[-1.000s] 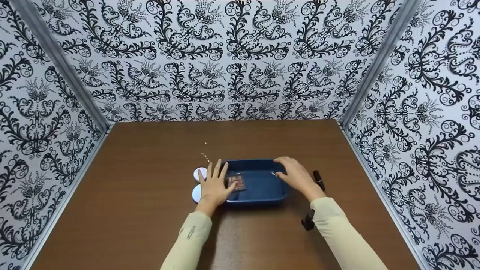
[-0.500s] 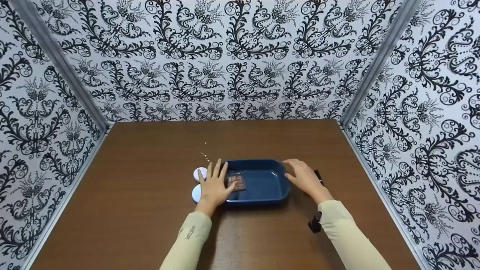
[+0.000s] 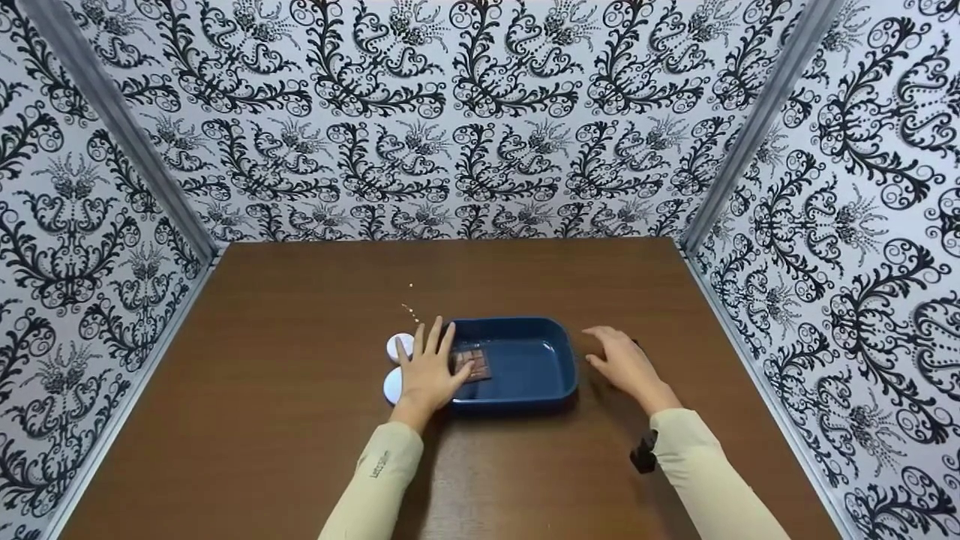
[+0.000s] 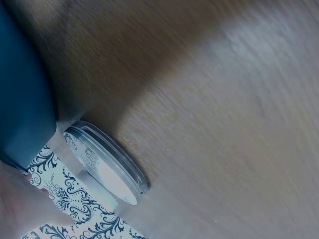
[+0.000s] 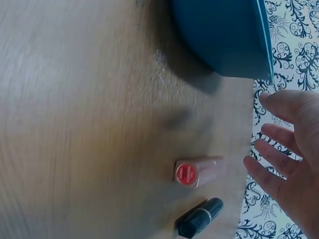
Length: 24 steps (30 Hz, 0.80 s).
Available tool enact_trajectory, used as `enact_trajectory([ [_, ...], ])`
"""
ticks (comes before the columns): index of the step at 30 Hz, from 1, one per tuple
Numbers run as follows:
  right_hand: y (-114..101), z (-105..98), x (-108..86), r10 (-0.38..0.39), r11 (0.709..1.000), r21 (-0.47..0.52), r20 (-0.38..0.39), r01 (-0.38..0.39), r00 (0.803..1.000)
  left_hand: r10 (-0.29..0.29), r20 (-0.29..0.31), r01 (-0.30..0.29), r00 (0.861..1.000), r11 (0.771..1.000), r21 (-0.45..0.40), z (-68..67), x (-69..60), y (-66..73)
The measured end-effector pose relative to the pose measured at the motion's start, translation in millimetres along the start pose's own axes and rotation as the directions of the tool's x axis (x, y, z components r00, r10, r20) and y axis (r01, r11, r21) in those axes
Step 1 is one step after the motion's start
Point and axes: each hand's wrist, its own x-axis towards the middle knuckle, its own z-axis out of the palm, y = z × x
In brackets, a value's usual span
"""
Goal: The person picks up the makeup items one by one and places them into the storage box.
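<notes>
A dark blue tray point(image 3: 534, 405) holds a brown, sectioned square point(image 3: 478, 366) at its left end. Spread over the tray's left edge is my left hand point(image 3: 427, 375), fingers straight; contact with the rim cannot be told. Two round white items point(image 3: 400, 346) lie beside that hand, partly covered. My right hand point(image 3: 628, 366) is off the tray's right side, fingers loosely bent, holding nothing. In the right wrist view, a pinkish tube with a red end point(image 5: 199, 172) and a black tube point(image 5: 202, 218) lie near the right hand point(image 5: 294, 154).
A thin broken line of small bright bits point(image 3: 409, 309) lies on the brown table point(image 3: 315, 300) behind the left hand. Patterned walls point(image 3: 517, 135) stand at the back and both sides. The left wrist view shows a round, shiny-faced item point(image 4: 105, 163) by the tray.
My right hand has left the tray's back right corner and moved right, now covering most of the black tube in the head view. The left hand and the tray have stayed put.
</notes>
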Motion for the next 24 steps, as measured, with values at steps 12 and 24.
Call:
enact_trajectory([
  [12,12.9,-0.2,-10.0,0.007,1.000,-0.021,-0.016,-0.008,1.000,0.002,-0.003,-0.002,1.000,1.000,0.010,1.4,0.3,-0.8],
  [24,23.0,2.5,-19.9,0.052,0.998,-0.023,-0.010,-0.053,0.999,-0.001,0.010,0.001,1.000,0.999,0.037,-0.1,0.5,-0.6],
])
